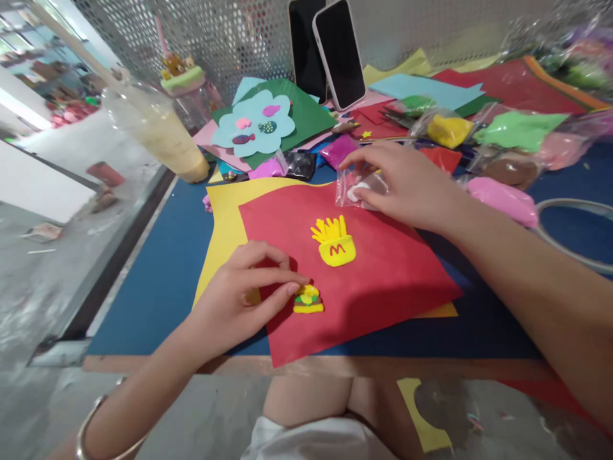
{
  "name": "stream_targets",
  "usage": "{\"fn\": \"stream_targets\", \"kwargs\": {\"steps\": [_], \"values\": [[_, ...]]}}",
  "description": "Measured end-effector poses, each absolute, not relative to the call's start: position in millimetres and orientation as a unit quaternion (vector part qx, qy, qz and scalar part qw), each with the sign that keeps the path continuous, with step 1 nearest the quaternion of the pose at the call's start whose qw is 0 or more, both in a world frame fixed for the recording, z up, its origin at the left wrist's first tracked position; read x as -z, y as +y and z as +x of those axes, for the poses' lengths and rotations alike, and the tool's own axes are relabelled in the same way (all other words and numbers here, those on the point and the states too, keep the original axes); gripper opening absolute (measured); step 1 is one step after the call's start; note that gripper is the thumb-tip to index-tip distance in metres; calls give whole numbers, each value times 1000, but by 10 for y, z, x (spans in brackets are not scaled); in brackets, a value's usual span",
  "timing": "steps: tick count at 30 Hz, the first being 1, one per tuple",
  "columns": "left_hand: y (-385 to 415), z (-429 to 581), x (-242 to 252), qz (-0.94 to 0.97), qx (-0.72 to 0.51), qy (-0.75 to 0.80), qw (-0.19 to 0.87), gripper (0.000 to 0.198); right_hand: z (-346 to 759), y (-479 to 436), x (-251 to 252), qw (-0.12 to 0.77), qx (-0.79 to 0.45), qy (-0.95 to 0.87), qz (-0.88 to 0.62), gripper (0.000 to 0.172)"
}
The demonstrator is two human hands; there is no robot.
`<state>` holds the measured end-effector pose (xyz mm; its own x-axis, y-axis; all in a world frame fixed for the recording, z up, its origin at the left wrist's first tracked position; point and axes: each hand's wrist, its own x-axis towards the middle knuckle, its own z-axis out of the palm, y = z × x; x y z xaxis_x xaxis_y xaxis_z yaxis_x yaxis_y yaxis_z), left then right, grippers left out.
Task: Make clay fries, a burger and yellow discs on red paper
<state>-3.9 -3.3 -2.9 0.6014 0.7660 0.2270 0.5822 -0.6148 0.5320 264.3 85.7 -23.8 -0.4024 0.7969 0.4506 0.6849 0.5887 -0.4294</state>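
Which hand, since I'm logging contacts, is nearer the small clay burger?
Left. The left hand pinches the clay burger; the right hand is farther back, holding a clear bag beyond the clay fries.

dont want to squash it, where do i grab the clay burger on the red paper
Probably pinch the clay burger low, at the front and back edges of its bottom bun, coming from above and the right. It lies flat on the red paper, its layers look soft, and the left hand crowds its left side.
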Motion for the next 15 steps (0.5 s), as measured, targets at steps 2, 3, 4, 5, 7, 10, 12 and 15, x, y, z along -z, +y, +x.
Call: {"fn": "stream_targets", "kwargs": {"steps": [2,3,4,5,7,10,12,15], "values": [[-49,-48,29,875,-222,386,193,18,2643,856,241,326,-89,-831,-441,36],[-57,-52,29,878,-221,384,183,19,2643,856,241,327,-91,-831,-440,35],[-63,-55,30,881,-221,381,171,20,2643,855,239,327,-93,-831,-440,35],[-68,-56,31,885,-219,378,162,21,2643,854,237,326,-95,-831,-441,35],[-75,-54,30,890,-217,372,150,23,2643,853,233,322,-97,-831,-443,34],[-81,-48,24,894,-221,362,143,23,2646,853,235,315,-89,-833,-445,34],[-84,-47,19,894,-225,361,141,24,2648,855,242,314,-85,-834,-446,34],[-87,-48,17,891,-224,371,134,26,2650,859,251,312,-78,-836,-444,34]]}}
